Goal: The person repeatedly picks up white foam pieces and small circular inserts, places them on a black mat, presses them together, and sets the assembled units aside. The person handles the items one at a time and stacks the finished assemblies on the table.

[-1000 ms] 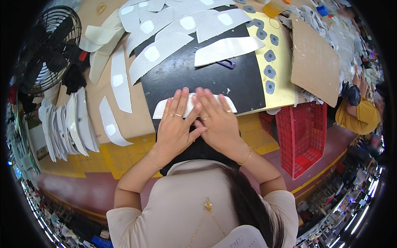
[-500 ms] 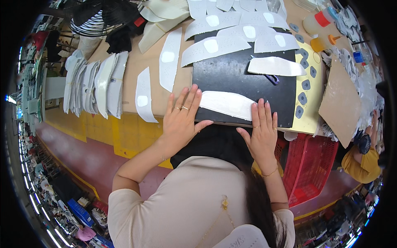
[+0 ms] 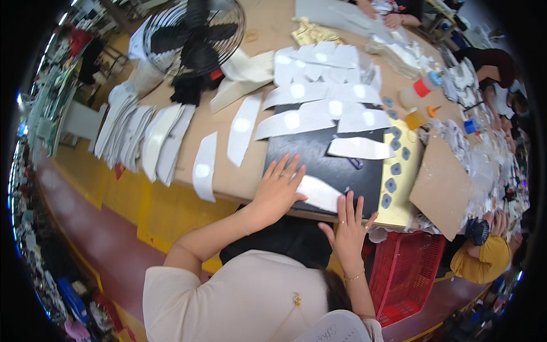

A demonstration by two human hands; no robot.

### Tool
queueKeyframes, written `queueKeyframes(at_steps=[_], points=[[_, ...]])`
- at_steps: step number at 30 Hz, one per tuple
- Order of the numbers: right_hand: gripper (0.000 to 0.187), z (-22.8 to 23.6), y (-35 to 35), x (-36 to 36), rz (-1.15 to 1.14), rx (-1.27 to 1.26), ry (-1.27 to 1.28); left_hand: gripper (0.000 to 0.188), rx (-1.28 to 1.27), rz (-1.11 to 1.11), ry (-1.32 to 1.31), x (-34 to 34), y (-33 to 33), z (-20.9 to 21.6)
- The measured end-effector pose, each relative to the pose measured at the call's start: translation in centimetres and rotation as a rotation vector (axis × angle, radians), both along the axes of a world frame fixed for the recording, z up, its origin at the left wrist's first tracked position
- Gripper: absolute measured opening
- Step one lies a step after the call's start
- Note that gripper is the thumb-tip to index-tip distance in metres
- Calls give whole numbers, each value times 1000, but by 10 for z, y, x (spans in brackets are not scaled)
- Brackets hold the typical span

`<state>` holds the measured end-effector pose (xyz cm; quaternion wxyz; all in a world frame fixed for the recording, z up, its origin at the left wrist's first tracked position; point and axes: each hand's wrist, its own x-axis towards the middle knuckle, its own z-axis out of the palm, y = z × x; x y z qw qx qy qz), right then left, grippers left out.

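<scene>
A white curved fabric panel (image 3: 321, 194) lies flat at the near edge of a black mat (image 3: 288, 149). My left hand (image 3: 277, 192) rests over the panel's left end, palm down, fingers stretched out. At the panel's right end, my right hand (image 3: 348, 229) lies with spread fingers, its fingertips at or just beside the tip; whether they press on it I cannot tell. Farther back on the mat sits another white panel (image 3: 362, 148), partly over a small dark purple-handled tool (image 3: 355, 163). Beyond that, several perforated white panels (image 3: 296, 121) with bright patches overlap in rows.
Stacks of white panels (image 3: 117, 122) and a black fan (image 3: 194, 37) stand to the left. On the right are a yellow sheet with grey pieces (image 3: 396, 202), bottles (image 3: 421, 88), a brown board (image 3: 441, 185) and a red crate (image 3: 404, 273) below. Other people work beyond.
The view has tilted up, showing more of the far table. My left hand has slid right, from beside the panel onto its left end. The panel now lies more slanted.
</scene>
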<state>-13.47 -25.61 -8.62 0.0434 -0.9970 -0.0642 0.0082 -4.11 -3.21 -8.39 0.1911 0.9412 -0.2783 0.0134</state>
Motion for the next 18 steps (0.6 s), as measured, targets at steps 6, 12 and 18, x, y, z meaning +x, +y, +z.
queueKeyframes(at_steps=[6, 12, 18], points=[[89, 8, -30, -12, -160, 84, -28, 56, -91, 40, 12, -7, 0, 6], [71, 18, -26, 3, -255, 270, -183, 35, -150, 132, 194, 0, -19, 38], [54, 23, -9, 42, -113, 452, -231, 14, -570, 229, 542, -7, 38, 44]])
